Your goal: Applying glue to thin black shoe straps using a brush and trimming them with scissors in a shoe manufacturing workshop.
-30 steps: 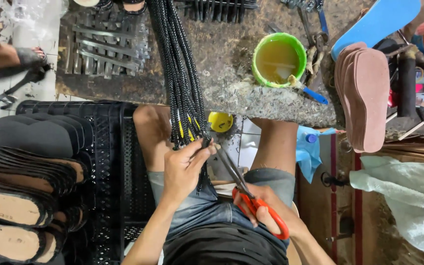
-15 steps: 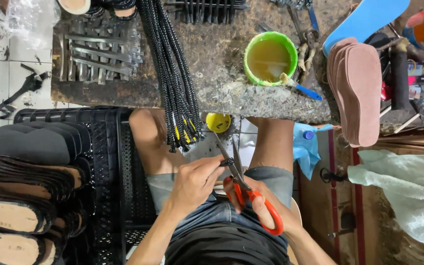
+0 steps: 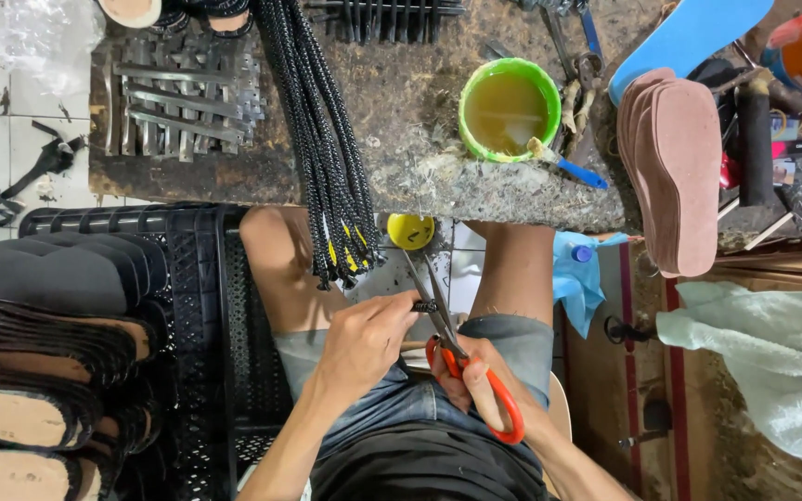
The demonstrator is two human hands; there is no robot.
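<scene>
Scissors with orange plastic handles (image 3: pixel 461 366) sit in your right hand (image 3: pixel 485 385), fingers through the loops, the blades parted and pointing up toward the counter edge. Your left hand (image 3: pixel 364 339) pinches a short piece of black braided cord (image 3: pixel 422 305) between thumb and fingertips, holding it right at the blades, above your lap. The cord end is small and partly hidden by your fingers, so how much of it sticks out cannot be told.

Judging from that, your left fingertips lie very close to the cutting edges; if the cord twists or you shift your pinch as the blades close, you could nick a finger or cut the piece crooked. A trimmed scrap could also drop between your knees to the tiled floor.

Just above your hands, a bundle of long black braided cords with yellow-taped ends (image 3: pixel 327 158) hangs over the edge of the rough stone counter (image 3: pixel 410 176). Near it stands a green plastic cup of amber glue (image 3: pixel 510 109) with a blue-handled brush (image 3: pixel 559 162) beside it. A stack of brown flat insoles (image 3: pixel 675 172) lies to the right, and black sandal soles (image 3: pixel 39 353) fill a black plastic crate (image 3: pixel 201 297) to your left.
</scene>
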